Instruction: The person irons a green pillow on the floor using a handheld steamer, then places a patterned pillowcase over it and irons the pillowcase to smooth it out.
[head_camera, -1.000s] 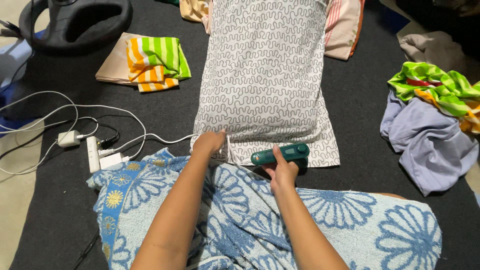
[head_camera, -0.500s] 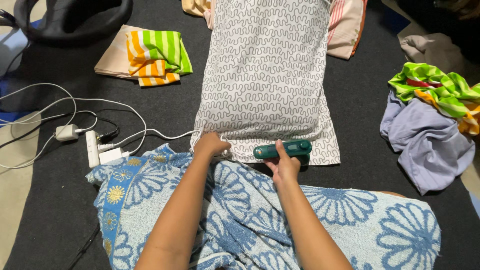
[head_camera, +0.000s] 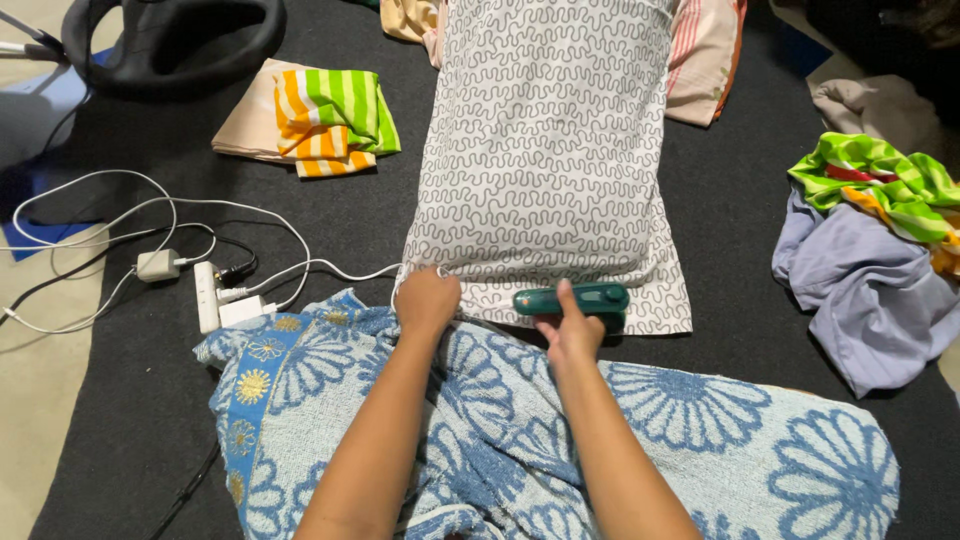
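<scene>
A pillow in a grey squiggle-patterned case (head_camera: 545, 150) lies lengthways on the dark floor in front of me. My left hand (head_camera: 427, 298) is closed at the case's near left corner, where a thin white cord (head_camera: 340, 268) meets it. My right hand (head_camera: 572, 335) grips a small green hand-held iron (head_camera: 575, 298) that rests on the near edge of the case, thumb along its top. A blue and white flowered towel (head_camera: 700, 430) covers my lap under both forearms.
A white power strip (head_camera: 207, 296) with plugs and tangled cables lies at the left. Folded striped green-orange cloth (head_camera: 330, 120) sits beyond it, beside a black round object (head_camera: 180, 40). A lilac garment (head_camera: 860, 290) and striped cloth (head_camera: 890, 180) are heaped at the right.
My left hand has closed from flat fingers to a fist at the case's corner. The iron and my right hand have barely shifted; the view moved slightly.
</scene>
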